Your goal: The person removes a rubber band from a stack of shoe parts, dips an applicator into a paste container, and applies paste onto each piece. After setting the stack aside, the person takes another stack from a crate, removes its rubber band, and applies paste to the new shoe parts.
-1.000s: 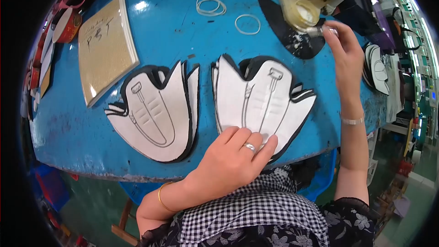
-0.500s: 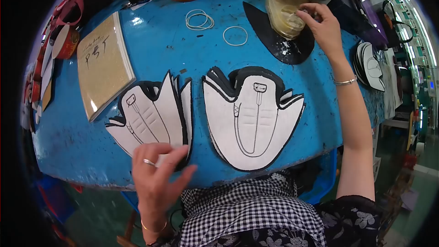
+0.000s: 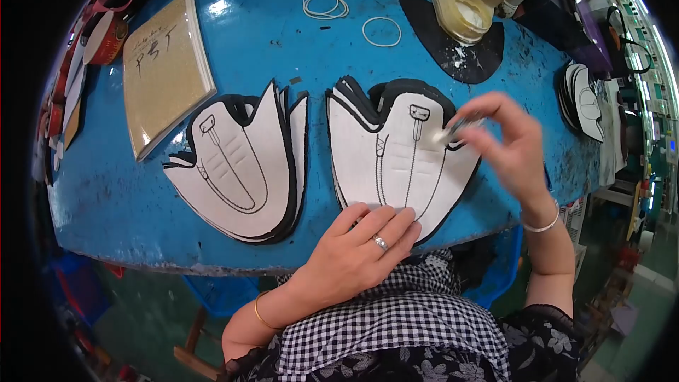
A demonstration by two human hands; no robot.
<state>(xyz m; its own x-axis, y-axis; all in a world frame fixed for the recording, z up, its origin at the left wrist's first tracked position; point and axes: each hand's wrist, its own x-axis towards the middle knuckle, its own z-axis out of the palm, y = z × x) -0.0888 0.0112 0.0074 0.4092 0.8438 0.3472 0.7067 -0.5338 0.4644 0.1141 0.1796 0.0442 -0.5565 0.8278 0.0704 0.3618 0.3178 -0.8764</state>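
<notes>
Two stacks of white pieces with black edges and stitched outlines lie on the blue table, a left stack (image 3: 237, 163) and a right stack (image 3: 396, 163). My left hand (image 3: 361, 251) lies flat over the bottom of the right stack, fingers side by side and slightly spread. Over that stack's upper right part, my right hand (image 3: 506, 145) pinches a small brush (image 3: 460, 129), blurred by motion, its pale tip at the top piece. Beyond it, an open tub of whitish paste (image 3: 472, 14) stands on a black piece (image 3: 460, 56) with white smears.
A yellowish notebook (image 3: 166, 74) lies at the left, near a red paper bowl (image 3: 106, 39). Pale rubber bands (image 3: 382, 32) lie toward the back of the blue table (image 3: 283, 49). Another stack of pieces (image 3: 583, 106) rests at the right edge.
My left hand has moved from the left stack onto the right one. My right hand has come from the tub down to the right stack with the brush.
</notes>
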